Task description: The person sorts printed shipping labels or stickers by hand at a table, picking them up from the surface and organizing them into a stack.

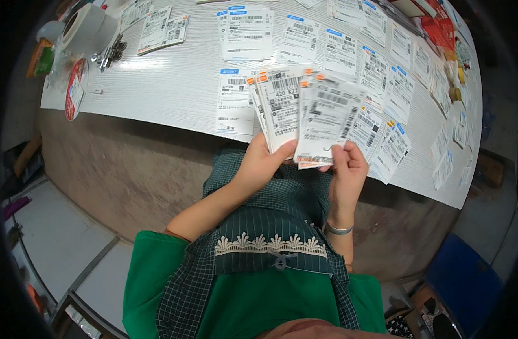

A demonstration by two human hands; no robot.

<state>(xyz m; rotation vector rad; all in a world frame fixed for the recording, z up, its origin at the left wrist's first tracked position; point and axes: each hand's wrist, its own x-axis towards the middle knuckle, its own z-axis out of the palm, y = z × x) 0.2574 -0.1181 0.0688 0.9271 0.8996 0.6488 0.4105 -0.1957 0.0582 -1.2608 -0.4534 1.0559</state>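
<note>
My left hand grips a fanned stack of white shipping labels, its thumb pressed over their lower edge. Beside it, my right hand pinches another few shipping labels by their bottom right corner. These overlap the left bunch slightly and look a little blurred. Both bunches carry black print, barcodes and orange corner marks. They are held above the table's near edge. Just left of them, a single label with a blue top strip lies on the table.
Rows of labels cover the right side of the white table. Further left lie a label pile, a bunch of keys, a white roll and a red round card. A red basket stands far right.
</note>
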